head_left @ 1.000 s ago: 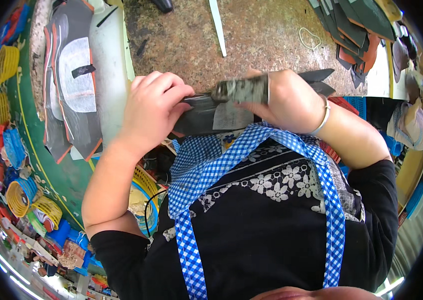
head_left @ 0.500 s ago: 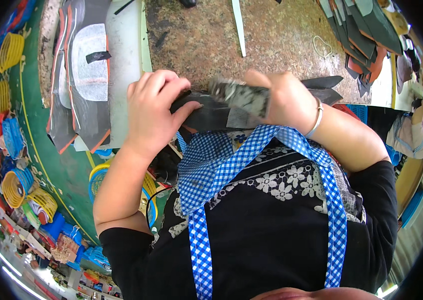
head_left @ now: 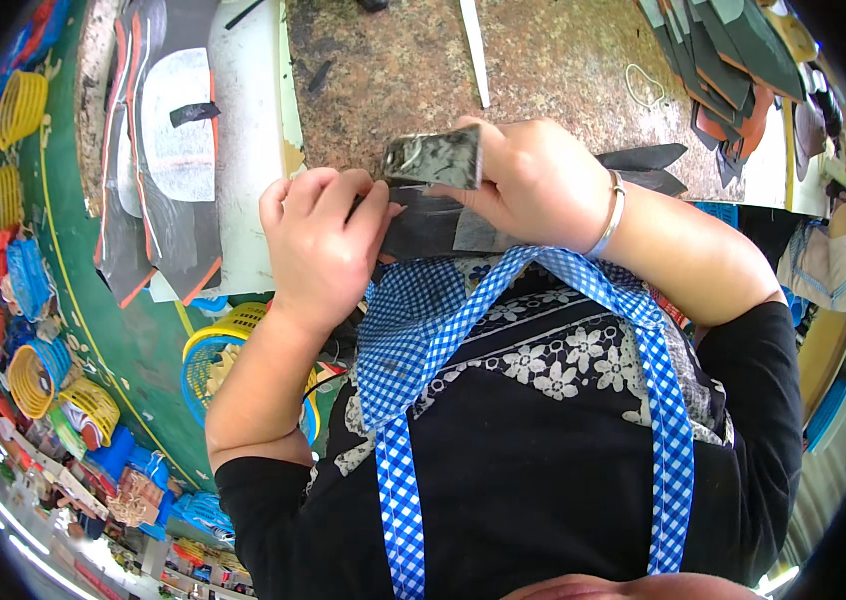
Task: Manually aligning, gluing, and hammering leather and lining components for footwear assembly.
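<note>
My left hand (head_left: 321, 245) presses down on a dark flat cut piece (head_left: 423, 230) at the near edge of the speckled brown worktable (head_left: 543, 70). My right hand (head_left: 533, 185) grips a small worn grey block (head_left: 433, 158) and holds it upright just above that dark piece. More dark pieces (head_left: 648, 160) stick out to the right from behind my right wrist, which wears a thin bracelet. Most of the piece under my hands is hidden by my fingers.
A white board (head_left: 243, 150) with grey and orange-edged cut pieces (head_left: 158, 150) lies to the left. A stack of dark and orange pieces (head_left: 723, 70) sits at the far right. A white strip (head_left: 475, 50) lies on the table. Yellow and blue baskets (head_left: 218, 345) stand on the green floor.
The view has shifted, so the table and hands sit more to the right. My right hand has turned the grey block more upright over the dark piece. Left hand stays pressing.
</note>
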{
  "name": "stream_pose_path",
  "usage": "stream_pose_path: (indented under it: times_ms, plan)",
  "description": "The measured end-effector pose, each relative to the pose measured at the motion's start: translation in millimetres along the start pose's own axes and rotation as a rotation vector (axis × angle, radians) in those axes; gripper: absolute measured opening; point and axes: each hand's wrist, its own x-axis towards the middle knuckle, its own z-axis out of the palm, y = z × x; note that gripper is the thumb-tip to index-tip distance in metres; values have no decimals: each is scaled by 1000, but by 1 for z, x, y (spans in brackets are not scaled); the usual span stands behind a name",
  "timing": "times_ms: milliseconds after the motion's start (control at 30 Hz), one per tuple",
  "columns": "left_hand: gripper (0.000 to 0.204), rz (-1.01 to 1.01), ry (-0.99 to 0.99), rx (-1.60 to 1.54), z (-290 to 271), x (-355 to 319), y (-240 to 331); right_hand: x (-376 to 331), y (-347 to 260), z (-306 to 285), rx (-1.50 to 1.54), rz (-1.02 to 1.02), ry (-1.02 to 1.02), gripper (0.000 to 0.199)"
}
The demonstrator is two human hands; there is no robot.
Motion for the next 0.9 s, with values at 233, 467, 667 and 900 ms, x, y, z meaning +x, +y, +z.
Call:
stream_pose_path:
  times_ms: [233, 467, 667, 900]
  plan:
    - [7, 139, -9, 226, -4, -4, 9, 7, -3, 5, -42, -88, 108, 32]
    - [21, -10, 161, 92, -6, -11, -6, 20, 30, -10, -212, -47, 299, 20]
    - [39, -257, 522, 364, -37, 30, -66, -12, 124, -43, -551, 89, 492, 32]
    - [30, -775, 127, -87, -83, 27, -152, -73, 51, -34, -91, -94, -134, 61]
